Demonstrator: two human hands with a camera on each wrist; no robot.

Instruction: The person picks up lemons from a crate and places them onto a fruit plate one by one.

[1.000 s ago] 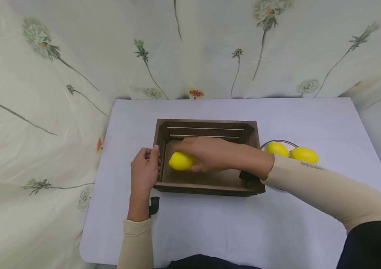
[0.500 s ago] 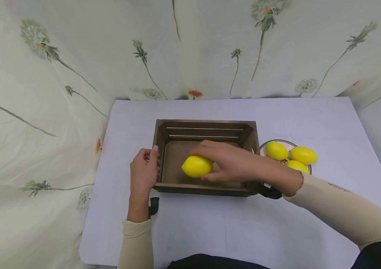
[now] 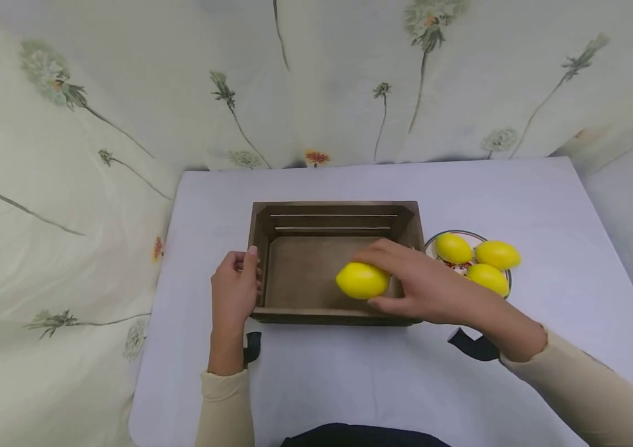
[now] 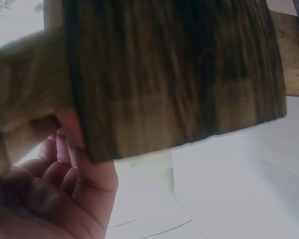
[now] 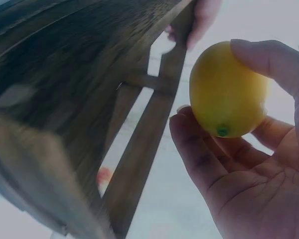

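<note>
A yellow lemon (image 3: 363, 280) is pinched between the thumb and fingers of my right hand (image 3: 419, 279), above the right part of a dark wooden crate (image 3: 305, 273). The right wrist view shows the lemon (image 5: 229, 92) with its green stem end, gripped at its sides and raised over the crate's rim. My left hand (image 3: 235, 282) grips the crate's left end wall, thumb up at the rim. Seen from the left wrist, its fingers (image 4: 92, 189) curl at the slats of the crate (image 4: 179, 84). The crate's inside shows a bare brown floor.
Right of the crate, a patterned plate (image 3: 433, 239) with a dark rim bears three lemons (image 3: 486, 279). All stands on a table with a white cloth (image 3: 350, 372). Flower-printed curtains (image 3: 322, 81) hang behind and at the left.
My right hand has drawn the lemon from the left part of the crate rightward, uncovering the third lemon on the plate. My left hand keeps its grip on the crate.
</note>
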